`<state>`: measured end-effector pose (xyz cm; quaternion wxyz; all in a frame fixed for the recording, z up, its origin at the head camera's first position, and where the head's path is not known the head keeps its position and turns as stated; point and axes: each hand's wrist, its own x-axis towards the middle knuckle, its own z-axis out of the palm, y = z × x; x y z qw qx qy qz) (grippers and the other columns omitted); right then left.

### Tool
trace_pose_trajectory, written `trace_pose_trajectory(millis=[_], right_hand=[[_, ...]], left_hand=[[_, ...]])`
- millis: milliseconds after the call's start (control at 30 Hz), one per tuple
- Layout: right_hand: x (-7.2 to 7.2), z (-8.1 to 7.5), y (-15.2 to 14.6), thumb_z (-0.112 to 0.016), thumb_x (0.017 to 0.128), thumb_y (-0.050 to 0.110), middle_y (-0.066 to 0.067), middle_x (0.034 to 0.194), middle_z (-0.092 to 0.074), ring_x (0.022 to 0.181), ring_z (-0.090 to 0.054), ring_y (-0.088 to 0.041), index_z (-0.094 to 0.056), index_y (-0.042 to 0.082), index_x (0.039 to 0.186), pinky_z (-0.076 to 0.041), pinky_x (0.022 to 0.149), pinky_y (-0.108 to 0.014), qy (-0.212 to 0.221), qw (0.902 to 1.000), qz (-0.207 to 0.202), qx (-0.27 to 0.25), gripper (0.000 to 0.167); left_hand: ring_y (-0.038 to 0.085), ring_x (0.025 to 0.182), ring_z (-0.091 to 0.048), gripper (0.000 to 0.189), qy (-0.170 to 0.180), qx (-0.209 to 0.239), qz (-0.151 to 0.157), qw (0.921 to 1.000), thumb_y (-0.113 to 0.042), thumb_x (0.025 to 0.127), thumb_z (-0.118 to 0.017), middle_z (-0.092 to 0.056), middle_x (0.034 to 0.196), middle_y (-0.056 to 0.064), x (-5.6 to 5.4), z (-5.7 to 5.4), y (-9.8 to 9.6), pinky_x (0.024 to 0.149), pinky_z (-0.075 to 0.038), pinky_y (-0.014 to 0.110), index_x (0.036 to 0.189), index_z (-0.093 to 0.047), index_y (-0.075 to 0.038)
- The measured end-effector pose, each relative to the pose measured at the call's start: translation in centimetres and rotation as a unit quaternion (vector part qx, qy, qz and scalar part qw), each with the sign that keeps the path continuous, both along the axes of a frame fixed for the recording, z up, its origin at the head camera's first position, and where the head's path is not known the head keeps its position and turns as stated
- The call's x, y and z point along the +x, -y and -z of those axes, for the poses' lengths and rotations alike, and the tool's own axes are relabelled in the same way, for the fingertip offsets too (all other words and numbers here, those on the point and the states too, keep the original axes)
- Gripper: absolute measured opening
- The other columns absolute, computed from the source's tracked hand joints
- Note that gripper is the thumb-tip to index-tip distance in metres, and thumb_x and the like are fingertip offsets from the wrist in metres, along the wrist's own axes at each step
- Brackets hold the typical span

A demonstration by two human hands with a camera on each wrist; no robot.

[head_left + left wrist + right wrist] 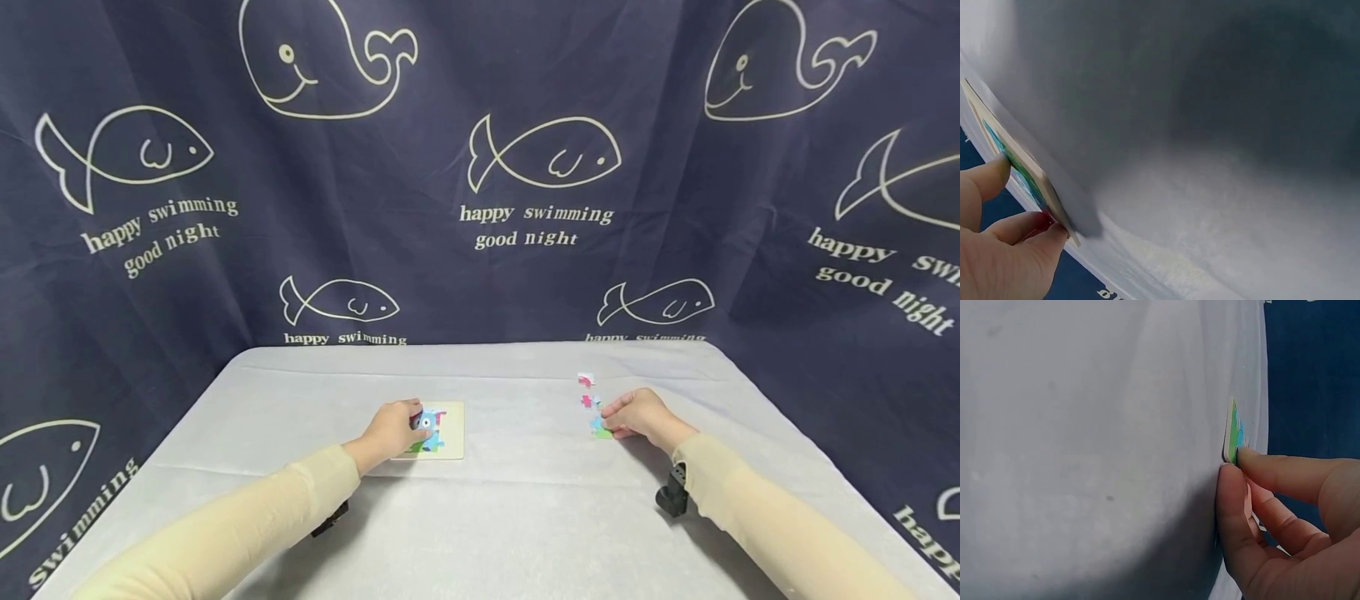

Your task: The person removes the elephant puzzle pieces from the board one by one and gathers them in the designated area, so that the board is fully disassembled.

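A square, pale-framed jigsaw puzzle board (pixel 453 431) with a blue cartoon figure lies left of the table's middle. My left hand (pixel 393 429) holds its left side, hiding part of the picture. In the left wrist view, the thumb of my left hand (pixel 1013 244) touches the picture, while other fingers rest at the frame's edge. On the right, my right hand (pixel 641 418) pinches a green-and-blue puzzle piece (pixel 598 428) at its corner. The piece (pixel 1232 434) looks low against the tabletop in the right wrist view; whether it touches the cloth I cannot tell.
Loose pink-and-white puzzle pieces (pixel 586 380) lie just beyond my right hand. A pale cloth covers the table (pixel 510 533). Behind it hangs a dark blue curtain (pixel 420 250) printed with fish and whales.
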<state>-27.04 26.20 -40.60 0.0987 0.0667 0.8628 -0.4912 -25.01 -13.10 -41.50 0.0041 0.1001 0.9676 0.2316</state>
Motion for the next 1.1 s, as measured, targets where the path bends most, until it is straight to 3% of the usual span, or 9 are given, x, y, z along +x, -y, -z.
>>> trace_pose_trajectory(millis=[700,967,1100], right_hand=[[0.47,-0.18,0.39,-0.076,0.075,-0.005,-0.009,0.085,-0.070,0.059,-0.061,-0.008,-0.069,-0.009,0.095,-0.058,0.058,-0.023,-0.019,0.9992,0.004,0.034,0.022],[0.06,-0.45,-0.20,-0.076,0.075,-0.003,-0.007,0.082,-0.069,0.057,-0.061,-0.007,-0.069,-0.007,0.092,-0.058,0.058,-0.021,-0.008,0.9999,-0.007,-0.004,0.018],[0.00,-0.45,-0.21,-0.076,0.075,-0.003,-0.009,0.085,-0.069,0.059,-0.062,-0.007,-0.070,-0.006,0.092,-0.058,0.059,-0.021,-0.002,1.0000,-0.008,0.000,0.018]], left_hand=[[0.040,0.132,-0.047,0.057,-0.003,0.004,0.013,0.9999,-0.019,0.084,-0.075,-0.052,0.141,0.021,-0.10,0.22,0.36,0.113,-0.038,0.049,0.129,-0.055,0.009],[0.040,0.133,-0.045,0.059,0.005,0.007,0.014,0.9999,-0.020,0.083,-0.076,-0.051,0.142,0.020,-0.09,0.10,0.44,0.113,-0.037,0.049,0.131,-0.055,0.008],[0.040,0.132,-0.046,0.059,0.003,0.009,0.015,0.9998,-0.019,0.083,-0.076,-0.052,0.141,0.021,0.01,0.03,0.42,0.113,-0.037,0.049,0.130,-0.055,0.009]])
